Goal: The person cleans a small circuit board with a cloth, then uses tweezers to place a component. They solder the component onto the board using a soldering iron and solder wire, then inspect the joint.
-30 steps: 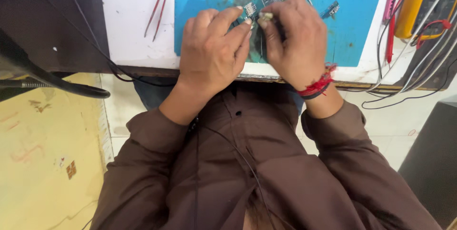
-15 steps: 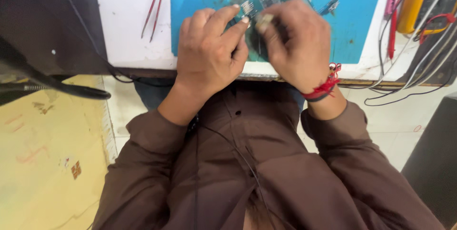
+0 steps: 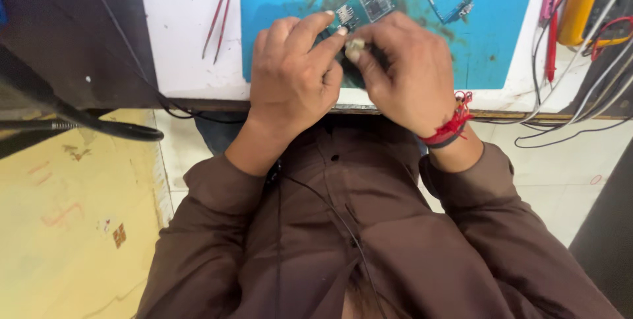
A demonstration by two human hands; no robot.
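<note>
My left hand [image 3: 293, 78] and my right hand [image 3: 402, 71] meet over the near edge of a blue work mat [image 3: 501, 35]. Together they pinch a small green circuit board [image 3: 366, 7] with silver metal shields; only its far end shows past my fingertips. My left index finger and thumb press on the board's near left corner. My right thumb and forefinger close on a small pale part [image 3: 356, 45] at the board's near edge. A red thread band [image 3: 452, 124] circles my right wrist.
A thin metal strip with a small connector [image 3: 443, 1] lies on the mat's far right. Red and black probe leads [image 3: 221, 9] rest on the white tabletop [image 3: 184, 35]. Yellow and pink tools [image 3: 573, 2] and cables [image 3: 573, 121] crowd the right edge. A black flexible arm [image 3: 99, 124] juts at left.
Both hands stay closed on the board with only small finger shifts. The view has tilted slightly, so the mat sits a little higher in frame.
</note>
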